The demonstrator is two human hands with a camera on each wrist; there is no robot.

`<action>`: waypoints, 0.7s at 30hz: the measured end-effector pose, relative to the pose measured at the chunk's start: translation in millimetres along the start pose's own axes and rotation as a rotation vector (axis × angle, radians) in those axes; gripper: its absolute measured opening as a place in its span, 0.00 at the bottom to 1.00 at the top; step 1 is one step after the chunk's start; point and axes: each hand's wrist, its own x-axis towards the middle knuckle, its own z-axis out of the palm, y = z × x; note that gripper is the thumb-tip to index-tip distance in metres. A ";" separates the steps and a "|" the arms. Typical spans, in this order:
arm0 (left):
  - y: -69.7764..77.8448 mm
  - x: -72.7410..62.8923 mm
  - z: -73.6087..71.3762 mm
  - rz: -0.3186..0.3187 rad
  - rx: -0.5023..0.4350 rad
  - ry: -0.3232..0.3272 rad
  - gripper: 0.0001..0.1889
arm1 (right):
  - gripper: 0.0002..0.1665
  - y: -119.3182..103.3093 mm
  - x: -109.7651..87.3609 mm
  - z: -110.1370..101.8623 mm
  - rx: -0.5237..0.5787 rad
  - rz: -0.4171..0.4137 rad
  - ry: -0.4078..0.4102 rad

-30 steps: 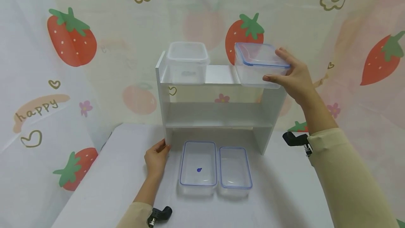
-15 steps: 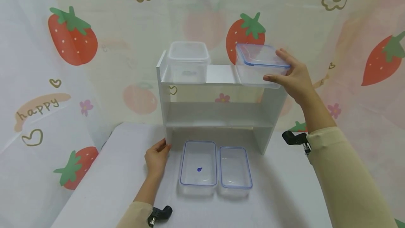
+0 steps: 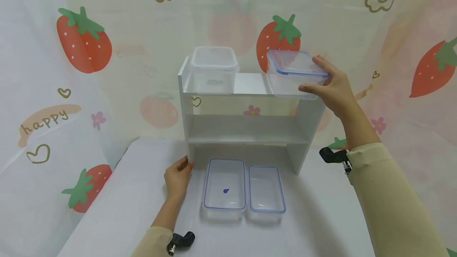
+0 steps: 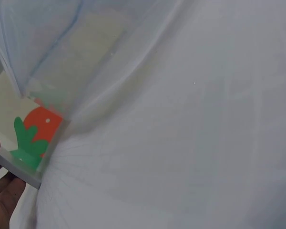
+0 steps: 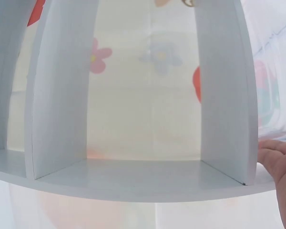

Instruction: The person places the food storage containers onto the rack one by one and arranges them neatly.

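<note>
At the top right of the head view, my right hand (image 3: 332, 88) grips a clear food container (image 3: 294, 81) with a blue-rimmed lid, thumb at the front and fingers on the lid edge. The container is on the right end of a white shelf unit's (image 3: 246, 130) top board. In the right wrist view my right hand (image 5: 281, 164) shows at the right edge, and the container is partly cut off. Low on the shelf's left side panel, my left hand (image 3: 178, 179) pinches the panel edge; the left wrist view shows thumb and fingers on either side of it.
A clear container with a whitish lid (image 3: 214, 76) stands on the top board's left end. On the white table (image 3: 118, 209) in front of the shelf, a larger blue-rimmed container (image 3: 223, 175) and a smaller one (image 3: 265, 189) lie side by side. A strawberry-print cloth (image 3: 160, 50) hangs behind.
The head view has shifted slightly. The back of the container in my right hand sits a touch lower. Both hands keep their hold.
</note>
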 end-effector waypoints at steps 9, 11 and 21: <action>-1.0 2.2 1.5 0.003 -0.020 -0.004 0.19 | 0.60 -2.6 -1.6 -0.8 -0.054 0.023 -0.009; -0.5 2.7 1.4 0.007 -0.019 0.000 0.19 | 0.60 -3.7 -1.4 -0.7 -0.061 0.027 -0.007; -1.6 2.7 0.7 -0.003 -0.005 -0.012 0.19 | 0.63 -1.8 -6.0 1.6 -0.118 0.015 0.030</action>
